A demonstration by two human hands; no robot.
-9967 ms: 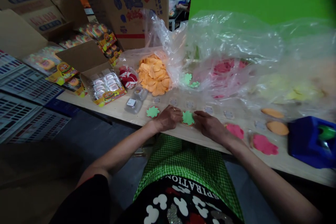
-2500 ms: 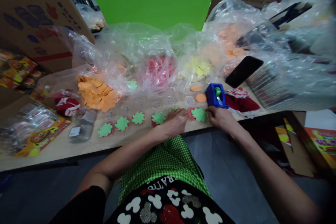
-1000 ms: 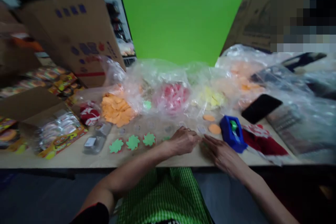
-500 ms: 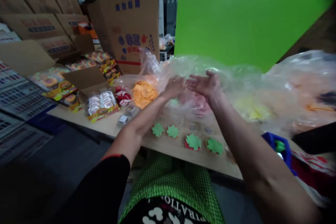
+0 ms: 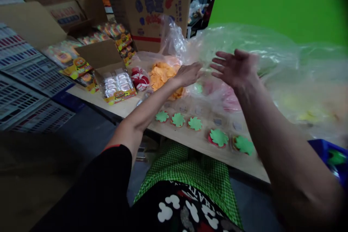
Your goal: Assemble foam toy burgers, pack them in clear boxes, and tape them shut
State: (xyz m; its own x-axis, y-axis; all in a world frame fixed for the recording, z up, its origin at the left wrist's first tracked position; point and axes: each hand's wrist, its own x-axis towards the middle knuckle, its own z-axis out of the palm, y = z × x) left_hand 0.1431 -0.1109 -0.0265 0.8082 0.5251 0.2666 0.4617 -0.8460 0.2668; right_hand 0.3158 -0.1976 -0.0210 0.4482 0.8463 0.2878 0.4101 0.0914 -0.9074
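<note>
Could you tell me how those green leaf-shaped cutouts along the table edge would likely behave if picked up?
The green cutouts lie flat and thin on the table, so probably light and floppy. Being so flat, they may be fiddly to lift. Unlikely to roll.

I see thin, glossy, crinkled plastic bags (image 5: 252, 49), matt green foam-like cutouts (image 5: 219, 137) on a smooth pale wood table (image 5: 187, 139), and matt brown cardboard boxes (image 5: 160, 3).
</note>
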